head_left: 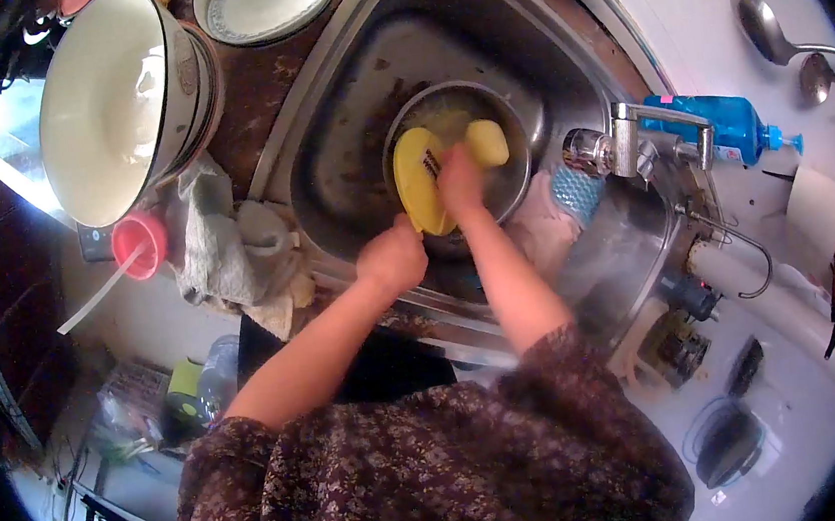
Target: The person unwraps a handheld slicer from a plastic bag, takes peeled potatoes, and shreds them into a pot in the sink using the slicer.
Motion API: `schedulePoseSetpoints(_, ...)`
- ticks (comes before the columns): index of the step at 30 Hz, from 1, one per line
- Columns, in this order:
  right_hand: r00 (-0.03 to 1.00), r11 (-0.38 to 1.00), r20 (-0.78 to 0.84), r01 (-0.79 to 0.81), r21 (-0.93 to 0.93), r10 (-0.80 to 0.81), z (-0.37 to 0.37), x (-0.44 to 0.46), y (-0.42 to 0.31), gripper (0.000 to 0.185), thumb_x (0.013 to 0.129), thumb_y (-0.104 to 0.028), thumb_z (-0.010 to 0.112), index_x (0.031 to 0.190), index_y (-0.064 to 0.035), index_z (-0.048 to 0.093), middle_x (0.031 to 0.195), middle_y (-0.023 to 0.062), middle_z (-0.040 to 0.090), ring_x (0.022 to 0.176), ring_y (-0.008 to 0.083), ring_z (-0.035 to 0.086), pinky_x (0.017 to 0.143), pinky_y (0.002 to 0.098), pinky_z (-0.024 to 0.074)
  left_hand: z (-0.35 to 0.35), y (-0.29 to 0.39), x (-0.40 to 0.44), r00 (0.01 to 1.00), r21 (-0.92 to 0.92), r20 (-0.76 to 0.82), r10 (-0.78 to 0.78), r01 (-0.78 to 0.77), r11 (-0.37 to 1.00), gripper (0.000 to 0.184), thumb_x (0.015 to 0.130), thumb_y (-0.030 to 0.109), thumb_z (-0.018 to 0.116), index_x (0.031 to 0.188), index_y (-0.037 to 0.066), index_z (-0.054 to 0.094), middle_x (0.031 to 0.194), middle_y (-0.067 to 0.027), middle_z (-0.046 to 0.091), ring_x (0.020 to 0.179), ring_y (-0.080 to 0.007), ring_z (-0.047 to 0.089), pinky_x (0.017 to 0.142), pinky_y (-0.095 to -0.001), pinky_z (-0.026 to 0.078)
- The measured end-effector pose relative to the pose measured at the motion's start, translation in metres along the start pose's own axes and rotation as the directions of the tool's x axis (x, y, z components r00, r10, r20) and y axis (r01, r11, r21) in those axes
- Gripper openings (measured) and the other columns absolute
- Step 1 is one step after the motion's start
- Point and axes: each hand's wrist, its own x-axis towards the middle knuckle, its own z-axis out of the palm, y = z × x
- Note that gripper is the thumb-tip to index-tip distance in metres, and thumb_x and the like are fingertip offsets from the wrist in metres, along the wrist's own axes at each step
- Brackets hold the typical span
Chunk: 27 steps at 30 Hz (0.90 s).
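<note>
My left hand [393, 257] is closed round the lower end of a yellow grater [416, 175] with a dark slotted patch on its face. The grater leans into a round metal basin [526, 165] standing in the sink. Over the grater's right side, my right hand [460, 178] is bent with its fingers closed and a little blurred. What those fingers hold, if anything, is hidden. A peeled, pale yellow potato [488, 142] shows in the basin, right beside that hand. Yellowish bits [438, 113] lie at the basin's far side.
The steel sink [346, 147] surrounds the basin. At right stand the tap [618, 146], a blue pump bottle [716, 121] and a blue-and-pink cloth [572, 195]. Stacked enamel bowls [106, 110], a white dish [267, 4], a red cup [140, 245] and a grey rag [209, 235] are at left.
</note>
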Motion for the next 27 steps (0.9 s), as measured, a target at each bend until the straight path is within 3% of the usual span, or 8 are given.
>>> schedulePoseSetpoints(4, 0.993, 0.995, -0.086, 0.088, 0.037, -0.085, 0.008, 0.019, 0.010, 0.017, 0.077, -0.005, 0.045, 0.092, -0.0006, 0.043, 0.074, 0.0227, 0.057, 0.072, 0.0399, 0.056, 0.062, 0.0467, 0.0431, 0.002, -0.004, 0.001, 1.000, 0.043, 0.001, 0.005, -0.005, 0.999, 0.026, 0.083, 0.023, 0.042, 0.098, 0.002, 0.043, 0.086, -0.0221, 0.058, 0.081, -0.0390, 0.055, 0.071, -0.0479, 0.043)
schedulePoseSetpoints(7, 0.999, 0.997, -0.026, -0.024, -0.077, 0.022, 0.011, 0.025, 0.016, 0.017, 0.077, -0.007, 0.047, 0.092, -0.0010, 0.044, 0.077, 0.0210, 0.058, 0.071, 0.0396, 0.056, 0.061, 0.0458, 0.0431, 0.001, -0.002, -0.002, 1.000, 0.008, -0.009, -0.002, 0.002, 1.000, 0.025, 0.083, 0.023, 0.042, 0.097, 0.002, 0.044, 0.085, -0.0229, 0.058, 0.081, -0.0389, 0.055, 0.071, -0.0479, 0.043)
schedulePoseSetpoints(12, 1.000, 0.988, 0.018, 0.005, 0.154, -0.007, -0.032, -0.006, -0.004, 0.012, 0.080, -0.013, 0.046, 0.086, -0.0020, 0.047, 0.076, 0.0202, 0.057, 0.071, 0.0398, 0.055, 0.061, 0.0456, 0.0425, 0.001, -0.004, 0.004, 1.000, -0.002, -0.002, -0.004, 0.004, 1.000, 0.022, 0.081, 0.016, 0.042, 0.095, -0.001, 0.043, 0.087, -0.0231, 0.058, 0.084, -0.0360, 0.057, 0.073, -0.0440, 0.045)
schedulePoseSetpoints(16, 0.990, 0.983, 0.124, -0.094, 0.157, 0.074, -0.044, -0.046, -0.042, 0.011, 0.081, -0.014, 0.044, 0.085, -0.0041, 0.046, 0.074, 0.0230, 0.056, 0.073, 0.0403, 0.055, 0.061, 0.0480, 0.0412, 0.001, -0.002, 0.005, 0.999, -0.016, 0.021, -0.025, 0.025, 1.000, 0.023, 0.081, 0.016, 0.042, 0.096, 0.000, 0.044, 0.087, -0.0226, 0.058, 0.085, -0.0360, 0.056, 0.074, -0.0441, 0.044)
schedulePoseSetpoints(18, 0.973, 0.974, 0.159, -0.188, 0.128, 0.167, -0.039, -0.044, -0.048, 0.017, 0.082, -0.018, 0.044, 0.086, -0.0026, 0.049, 0.083, 0.0238, 0.056, 0.078, 0.0401, 0.053, 0.065, 0.0457, 0.0409, 0.002, -0.005, 0.007, 1.000, -0.013, 0.026, 0.004, -0.004, 1.000, 0.023, 0.080, 0.017, 0.042, 0.096, -0.001, 0.045, 0.087, -0.0227, 0.058, 0.085, -0.0356, 0.057, 0.074, -0.0438, 0.044)
schedulePoseSetpoints(20, 0.966, 0.969, 0.128, -0.237, 0.071, 0.226, -0.028, -0.035, -0.042, 0.016, 0.083, -0.018, 0.043, 0.086, -0.0036, 0.048, 0.080, 0.0235, 0.055, 0.076, 0.0413, 0.052, 0.064, 0.0477, 0.0398, 0.005, -0.007, 0.006, 1.000, -0.026, 0.026, -0.007, 0.008, 1.000, 0.024, 0.081, 0.019, 0.041, 0.098, 0.001, 0.045, 0.089, -0.0229, 0.057, 0.085, -0.0372, 0.055, 0.074, -0.0459, 0.043)
schedulePoseSetpoints(22, 0.987, 0.985, 0.040, -0.158, 0.069, 0.156, -0.023, -0.027, -0.035, 0.014, 0.082, -0.017, 0.042, 0.085, -0.0040, 0.046, 0.077, 0.0227, 0.055, 0.075, 0.0412, 0.052, 0.064, 0.0486, 0.0392, 0.005, -0.006, 0.008, 1.000, -0.045, 0.018, -0.005, 0.006, 0.999, 0.025, 0.082, 0.021, 0.040, 0.099, 0.003, 0.046, 0.091, -0.0230, 0.057, 0.086, -0.0388, 0.054, 0.075, -0.0480, 0.042)
schedulePoseSetpoints(27, 0.987, 0.986, 0.023, -0.160, 0.050, 0.159, -0.019, -0.021, -0.035, 0.012, 0.081, -0.014, 0.043, 0.085, -0.0037, 0.045, 0.075, 0.0223, 0.055, 0.073, 0.0415, 0.052, 0.063, 0.0488, 0.0390, 0.007, -0.008, 0.009, 1.000, -0.048, 0.002, -0.004, 0.004, 0.999, 0.026, 0.083, 0.021, 0.040, 0.101, 0.003, 0.046, 0.093, -0.0228, 0.056, 0.089, -0.0387, 0.053, 0.076, -0.0477, 0.041)
